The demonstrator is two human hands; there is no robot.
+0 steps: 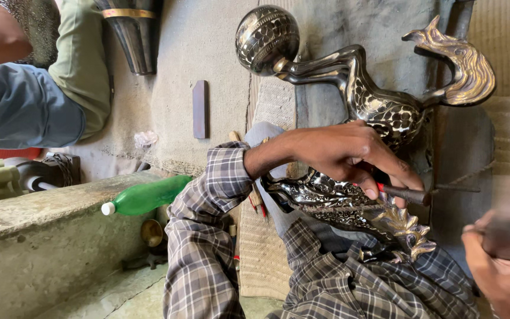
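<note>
A single head-worn camera looks steeply down at close range onto the wearer's plaid sleeves, both hands and the lap. The frame is rotated a quarter turn, so the floor point(208, 71) runs up the picture, with a concrete ledge point(36, 230) at lower left. A second person's trouser legs point(42, 88) enter at upper left.

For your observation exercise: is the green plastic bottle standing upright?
No. The green bottle lies on its side at the edge of the concrete ledge, its white cap pointing left.
</note>
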